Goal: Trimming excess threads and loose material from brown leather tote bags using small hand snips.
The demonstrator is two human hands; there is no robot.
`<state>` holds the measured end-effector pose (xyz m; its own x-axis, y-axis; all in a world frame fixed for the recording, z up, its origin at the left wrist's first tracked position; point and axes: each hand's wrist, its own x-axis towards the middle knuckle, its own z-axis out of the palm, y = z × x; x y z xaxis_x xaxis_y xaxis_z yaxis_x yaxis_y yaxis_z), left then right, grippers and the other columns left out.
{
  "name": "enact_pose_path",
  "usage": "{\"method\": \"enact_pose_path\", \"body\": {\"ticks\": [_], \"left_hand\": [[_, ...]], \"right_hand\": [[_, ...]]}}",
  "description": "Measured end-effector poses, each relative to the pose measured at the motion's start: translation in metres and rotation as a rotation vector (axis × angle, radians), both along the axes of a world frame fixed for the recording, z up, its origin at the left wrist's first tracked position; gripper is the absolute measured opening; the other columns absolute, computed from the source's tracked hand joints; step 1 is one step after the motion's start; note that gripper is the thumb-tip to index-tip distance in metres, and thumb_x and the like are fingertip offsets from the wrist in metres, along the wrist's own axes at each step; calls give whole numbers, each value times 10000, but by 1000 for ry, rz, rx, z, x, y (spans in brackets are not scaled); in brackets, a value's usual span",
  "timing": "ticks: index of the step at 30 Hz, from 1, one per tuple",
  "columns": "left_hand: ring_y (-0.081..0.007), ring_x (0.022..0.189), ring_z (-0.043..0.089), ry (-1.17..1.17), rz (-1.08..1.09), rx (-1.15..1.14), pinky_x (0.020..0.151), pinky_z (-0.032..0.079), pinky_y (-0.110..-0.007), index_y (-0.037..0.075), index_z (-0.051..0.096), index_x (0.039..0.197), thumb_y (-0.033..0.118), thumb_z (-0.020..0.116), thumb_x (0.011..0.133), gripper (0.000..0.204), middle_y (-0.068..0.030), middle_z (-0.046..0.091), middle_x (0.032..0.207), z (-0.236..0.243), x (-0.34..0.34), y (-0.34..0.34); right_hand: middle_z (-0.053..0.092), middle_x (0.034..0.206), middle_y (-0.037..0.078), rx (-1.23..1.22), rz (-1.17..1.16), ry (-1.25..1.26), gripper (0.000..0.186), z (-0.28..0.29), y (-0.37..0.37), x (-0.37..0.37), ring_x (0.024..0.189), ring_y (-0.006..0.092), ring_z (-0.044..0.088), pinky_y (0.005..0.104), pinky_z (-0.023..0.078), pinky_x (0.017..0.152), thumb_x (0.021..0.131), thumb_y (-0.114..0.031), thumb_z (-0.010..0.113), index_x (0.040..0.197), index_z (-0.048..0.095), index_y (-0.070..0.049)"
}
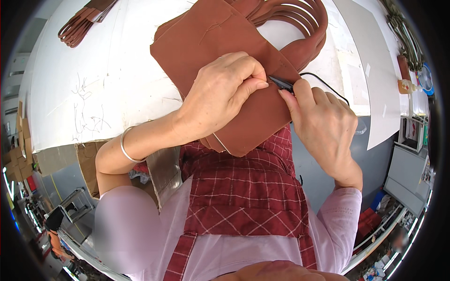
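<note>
A stack of flat brown leather-like pieces (253,126) lies over the table's near edge and reaches to my apron. My left hand (218,89) rests above the top piece, its thumb and forefinger pinched together near a seam. What they pinch, perhaps a thread end, is too small to make out. From the right, my right hand (323,119) is closed around small dark thread snips (281,83). Their pointed blades sit just beside my left fingertips, close to the leather. Most of the snips' body is hidden in my fingers.
Curved brown straps (304,28) fan out behind the pieces. Another strap bundle (77,28) lies far left on the white table (51,93). Loose dark threads (86,117) are scattered there. A black cord (328,86) runs behind my right hand. A cardboard box (89,164) stands below the edge.
</note>
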<state>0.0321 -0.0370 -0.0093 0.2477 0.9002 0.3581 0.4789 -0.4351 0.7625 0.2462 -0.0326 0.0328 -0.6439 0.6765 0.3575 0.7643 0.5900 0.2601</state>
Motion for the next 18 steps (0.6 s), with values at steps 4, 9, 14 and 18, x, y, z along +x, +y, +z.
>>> {"method": "enact_pose_path", "body": {"ticks": [4,9,14,18], "left_hand": [[-212,767,602,-21,-58,17,700,481,-337,23,629,915,64,680,937,69,-73,608,839,1,0,0],[-157,787,616,-146,-85,-128,711,496,-306,27,618,932,86,660,967,81,-44,630,851,9,-14,1],[-76,824,603,-124,205,-101,746,514,-238,32,630,993,159,584,1035,141,-12,686,927,19,-76,37],[-84,731,550,-139,291,-241,670,474,-236,13,572,991,100,551,1042,103,-13,609,808,39,-62,71]], "right_hand": [[495,585,-22,17,-18,-17,345,-2,-4,2,477,131,546,287,409,425,910,-400,721,774,519,-157],[552,614,-1,-25,-44,109,321,6,7,10,490,155,566,313,420,445,913,-389,726,814,566,-128],[631,660,25,-60,-18,385,301,27,37,14,532,190,622,332,440,465,920,-392,720,879,602,-119],[630,642,57,-22,56,282,231,26,65,-7,532,268,599,337,451,512,965,-311,693,969,648,-84]]}}
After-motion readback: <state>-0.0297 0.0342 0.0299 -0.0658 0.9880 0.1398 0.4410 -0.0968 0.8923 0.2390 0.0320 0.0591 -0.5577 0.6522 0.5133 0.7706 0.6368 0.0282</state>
